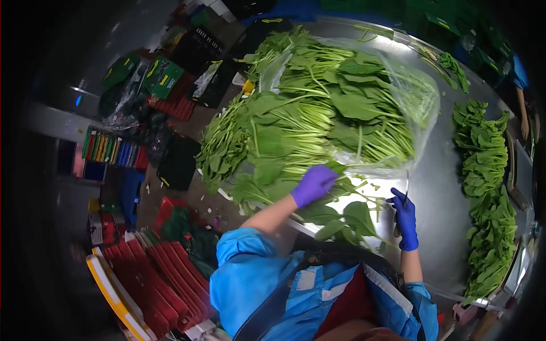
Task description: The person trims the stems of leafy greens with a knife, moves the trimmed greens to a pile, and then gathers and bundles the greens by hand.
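A large heap of leafy green vegetables with pale stems [301, 122] covers the metal table [438, 199], part of it on a clear plastic bag [424, 91]. My left hand [314, 185], in a purple glove, is closed at the near edge of the heap, beside the stem ends; what its fingers hold is not clear. My right hand [404, 219], also gloved, is wrapped round a knife whose thin blade [407, 184] points away from me. Between my hands and nearer my body lie loose leaves [358, 219] and cut bits of stem.
A long row of greens [483, 170] lies along the table's right side. Another person's arm [524, 113] shows at the far right. Red crates [153, 284] stand at the lower left, with green crates [163, 77] and black crates [196, 48] on the floor beyond.
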The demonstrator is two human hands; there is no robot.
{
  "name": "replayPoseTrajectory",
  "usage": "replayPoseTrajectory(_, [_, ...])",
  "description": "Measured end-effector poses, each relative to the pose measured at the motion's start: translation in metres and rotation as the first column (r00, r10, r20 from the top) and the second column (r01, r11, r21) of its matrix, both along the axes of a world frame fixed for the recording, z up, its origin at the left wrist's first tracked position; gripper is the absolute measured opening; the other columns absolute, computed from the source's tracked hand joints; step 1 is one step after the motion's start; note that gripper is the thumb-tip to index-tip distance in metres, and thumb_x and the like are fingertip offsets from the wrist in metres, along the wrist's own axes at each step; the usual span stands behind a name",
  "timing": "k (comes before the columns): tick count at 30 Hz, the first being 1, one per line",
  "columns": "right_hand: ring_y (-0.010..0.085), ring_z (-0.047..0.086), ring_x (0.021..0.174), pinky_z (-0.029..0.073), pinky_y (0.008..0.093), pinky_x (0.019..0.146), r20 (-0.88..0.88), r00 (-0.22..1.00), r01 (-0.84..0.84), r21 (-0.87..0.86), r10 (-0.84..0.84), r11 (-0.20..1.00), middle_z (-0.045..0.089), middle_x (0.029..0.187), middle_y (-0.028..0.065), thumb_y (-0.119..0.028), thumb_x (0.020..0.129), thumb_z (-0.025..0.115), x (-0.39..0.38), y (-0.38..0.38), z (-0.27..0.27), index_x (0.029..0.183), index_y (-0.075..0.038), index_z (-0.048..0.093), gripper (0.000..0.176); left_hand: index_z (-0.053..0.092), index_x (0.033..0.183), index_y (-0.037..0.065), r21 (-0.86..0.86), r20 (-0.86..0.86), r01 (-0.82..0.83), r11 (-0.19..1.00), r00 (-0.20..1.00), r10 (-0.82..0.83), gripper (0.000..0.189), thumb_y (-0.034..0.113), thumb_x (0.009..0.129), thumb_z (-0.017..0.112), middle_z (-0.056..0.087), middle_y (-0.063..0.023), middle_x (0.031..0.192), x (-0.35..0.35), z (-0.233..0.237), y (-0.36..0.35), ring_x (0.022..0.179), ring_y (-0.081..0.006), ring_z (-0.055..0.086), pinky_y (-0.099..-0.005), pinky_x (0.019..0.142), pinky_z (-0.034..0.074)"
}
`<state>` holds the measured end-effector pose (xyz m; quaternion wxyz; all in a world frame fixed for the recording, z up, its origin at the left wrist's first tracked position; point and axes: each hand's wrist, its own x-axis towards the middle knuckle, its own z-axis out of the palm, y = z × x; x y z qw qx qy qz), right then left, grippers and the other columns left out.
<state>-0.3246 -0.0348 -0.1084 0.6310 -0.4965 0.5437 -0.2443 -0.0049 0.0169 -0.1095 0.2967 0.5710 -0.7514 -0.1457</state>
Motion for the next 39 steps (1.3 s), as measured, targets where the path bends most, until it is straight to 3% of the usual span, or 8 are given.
replayPoseTrajectory(6, [0.0116, 0.058, 0.083, 0.045, 0.0251, 0.081, 0.134, 0.980, -0.125, -0.159, 0.146, 0.979, 0.065, 0.089, 0.0062, -0.012, 0.093, 0.046, 0.145, 0.024, -0.006, 0.122, -0.002, 0.056, 0.032, 0.064, 0.097, 0.006, -0.024, 0.112, 0.031, 0.999, 0.993, -0.029, 0.021, 0.015, 0.078, 0.062, 0.061, -0.0112, 0.088, 0.107, -0.001, -0.017, 0.084, -0.0308, 0.057, -0.0422, 0.075, 0.045])
replayPoseTrajectory(12, [0.0032, 0.044, 0.055, 0.037, 0.0182, 0.045, 0.075, 0.989, -0.118, -0.154, 0.130, 0.981, 0.065, 0.086, 0.0004, -0.012, 0.094, 0.044, 0.204, 0.016, 0.025, 0.122, -0.007, 0.057, 0.031, 0.062, 0.105, 0.010, 0.074, 0.469, 0.037, 0.997, 0.881, -0.068, 0.030, 0.017, 0.075, 0.062, 0.058, -0.0106, 0.102, 0.104, -0.042, -0.066, 0.100, -0.0290, 0.052, -0.0423, 0.088, 0.040])
replayPoseTrajectory(18, [0.0040, 0.043, 0.053, 0.039, 0.0200, 0.048, -0.026, 0.999, 0.026, -0.178, -0.031, 0.984, 0.065, 0.084, 0.0012, -0.013, 0.094, 0.044, 0.190, 0.024, 0.024, 0.122, -0.007, 0.057, 0.031, 0.060, 0.115, 0.006, 0.150, -0.316, 0.034, 0.988, 0.949, 0.016, 0.039, 0.026, 0.082, 0.064, 0.063, -0.0148, 0.109, 0.128, 0.074, -0.038, 0.096, -0.0313, 0.061, -0.0371, 0.085, 0.047])
replayPoseTrajectory(21, [0.0107, 0.053, 0.056, 0.045, 0.0267, 0.054, -0.059, 0.991, -0.131, -0.657, 0.123, 0.742, 0.067, 0.082, 0.0069, -0.011, 0.093, 0.045, 0.198, 0.036, 0.050, 0.120, -0.002, 0.056, 0.030, 0.058, 0.117, 0.003, 0.380, -0.480, 0.377, 0.845, 0.861, -0.168, 0.045, 0.027, 0.081, 0.068, 0.064, -0.0134, 0.109, 0.111, 0.102, -0.012, 0.100, -0.0221, 0.061, -0.0319, 0.089, 0.045])
replayPoseTrajectory(22, [0.0286, 0.063, 0.069, 0.048, 0.0361, 0.065, -0.150, 0.976, -0.215, -0.608, 0.155, 0.764, 0.066, 0.082, 0.0151, -0.008, 0.087, 0.051, 0.194, 0.041, 0.049, 0.120, -0.002, 0.055, 0.033, 0.058, 0.117, 0.003, 0.389, -0.488, 0.389, 0.835, 0.856, -0.171, 0.045, 0.027, 0.081, 0.068, 0.064, -0.0134, 0.109, 0.105, 0.094, -0.005, 0.100, -0.0221, 0.061, -0.0319, 0.089, 0.045])
replayPoseTrajectory(28, [0.0365, 0.062, 0.075, 0.048, 0.0389, 0.066, -0.337, 0.915, -0.373, -0.493, 0.223, 0.786, 0.063, 0.081, 0.0209, -0.006, 0.082, 0.055, 0.199, 0.053, 0.024, 0.123, -0.008, 0.054, 0.041, 0.061, 0.105, -0.001, 0.492, -0.562, 0.267, 0.829, 0.824, 0.068, 0.037, 0.021, 0.078, 0.073, 0.064, -0.0069, 0.096, 0.084, 0.047, 0.033, 0.087, -0.0118, 0.058, -0.0275, 0.080, 0.046])
replayPoseTrajectory(31, [0.0241, 0.065, 0.070, 0.049, 0.0359, 0.066, -0.401, 0.886, -0.376, -0.321, 0.235, 0.870, 0.066, 0.080, 0.0162, -0.010, 0.084, 0.059, 0.181, 0.060, -0.010, 0.124, -0.010, 0.056, 0.040, 0.061, 0.101, -0.001, 0.516, -0.734, 0.259, 0.816, 0.624, 0.267, 0.035, 0.018, 0.076, 0.075, 0.063, -0.0033, 0.090, 0.092, 0.050, 0.046, 0.083, -0.0086, 0.055, -0.0255, 0.077, 0.045])
replayPoseTrajectory(39, [0.0064, 0.047, 0.054, 0.042, 0.0206, 0.055, 0.060, 0.980, -0.188, -0.051, 0.191, 0.981, 0.063, 0.071, 0.0009, -0.023, 0.081, 0.070, 0.213, 0.060, 0.052, 0.098, -0.006, 0.069, 0.023, 0.065, 0.100, -0.001, 0.570, -0.580, 0.245, 0.785, 0.796, 0.173, 0.029, 0.016, 0.078, 0.072, 0.066, -0.0044, 0.096, 0.095, 0.034, 0.047, 0.085, -0.0095, 0.059, -0.0254, 0.076, 0.047])
